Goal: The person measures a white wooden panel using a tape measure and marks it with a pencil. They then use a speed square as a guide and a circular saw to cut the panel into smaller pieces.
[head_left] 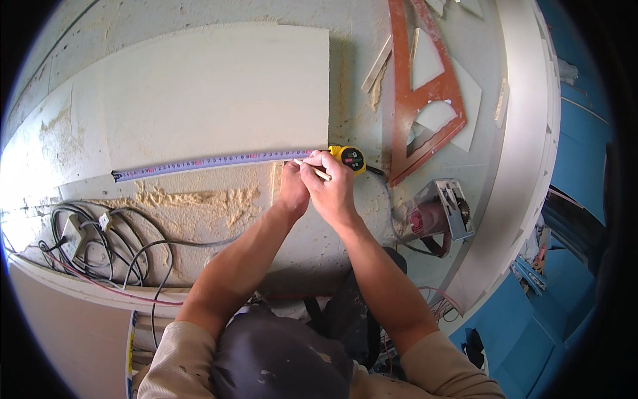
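A yellow-and-black tape measure [349, 159] lies at the right corner of a large off-white board [219, 86]. Its pale blade [199, 164] stretches left along the board's near edge. My right hand [333, 189] is closed round a slim pale pencil [321, 173], whose tip points left at the blade's lower edge. Touching it, my left hand [294, 189] has curled fingers at the blade's near edge. My right hand partly covers those fingers, so what they grip is hidden.
A reddish-brown handsaw-like frame [425, 93] lies among board offcuts [466, 110] at the right. Nearer stands a circular saw [442, 216] with its toothed blade showing. Coiled black cable [143, 249] and a white power strip [73, 236] lie lower left, beside sawdust [193, 199].
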A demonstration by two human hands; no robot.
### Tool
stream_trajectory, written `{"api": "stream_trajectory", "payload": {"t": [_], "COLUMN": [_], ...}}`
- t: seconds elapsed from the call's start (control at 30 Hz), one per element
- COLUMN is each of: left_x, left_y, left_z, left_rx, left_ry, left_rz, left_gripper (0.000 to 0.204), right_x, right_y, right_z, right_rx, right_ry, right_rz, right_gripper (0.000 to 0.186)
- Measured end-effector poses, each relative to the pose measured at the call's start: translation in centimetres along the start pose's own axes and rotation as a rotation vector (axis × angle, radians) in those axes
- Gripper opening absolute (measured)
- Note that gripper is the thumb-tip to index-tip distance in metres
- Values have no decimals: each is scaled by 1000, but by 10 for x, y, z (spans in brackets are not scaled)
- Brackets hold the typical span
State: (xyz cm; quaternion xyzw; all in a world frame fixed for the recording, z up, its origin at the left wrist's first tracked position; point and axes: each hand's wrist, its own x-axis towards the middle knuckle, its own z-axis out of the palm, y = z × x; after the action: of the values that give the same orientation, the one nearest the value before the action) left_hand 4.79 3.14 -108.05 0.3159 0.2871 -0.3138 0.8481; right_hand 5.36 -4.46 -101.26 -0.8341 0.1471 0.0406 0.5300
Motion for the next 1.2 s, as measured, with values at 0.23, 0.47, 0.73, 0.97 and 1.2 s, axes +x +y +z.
{"api": "stream_trajectory", "payload": {"t": [0.23,0.47,0.73,0.97,1.2], "left_x": [3,5,-10,-106,-133], "left_y": [-5,-7,18,30,77], "left_z": [-5,-5,-1,-45,-109], "left_rx": [61,42,79,661,977], "left_ry": [5,-44,-125,-246,-36], "left_rz": [11,-13,-194,-292,63], "left_gripper": [16,26,35,33,24], "right_x": [5,14,30,-27,-124], "right_y": [-2,-17,-1,-12,56], "right_z": [2,-21,-44,-58,-73], "right_rx": [-98,-136,-855,-574,-230], "right_ry": [-24,33,-146,-157,99], "right_rz": [-28,-231,-202,-155,70], "right_gripper": [8,16,17,14,36]}}
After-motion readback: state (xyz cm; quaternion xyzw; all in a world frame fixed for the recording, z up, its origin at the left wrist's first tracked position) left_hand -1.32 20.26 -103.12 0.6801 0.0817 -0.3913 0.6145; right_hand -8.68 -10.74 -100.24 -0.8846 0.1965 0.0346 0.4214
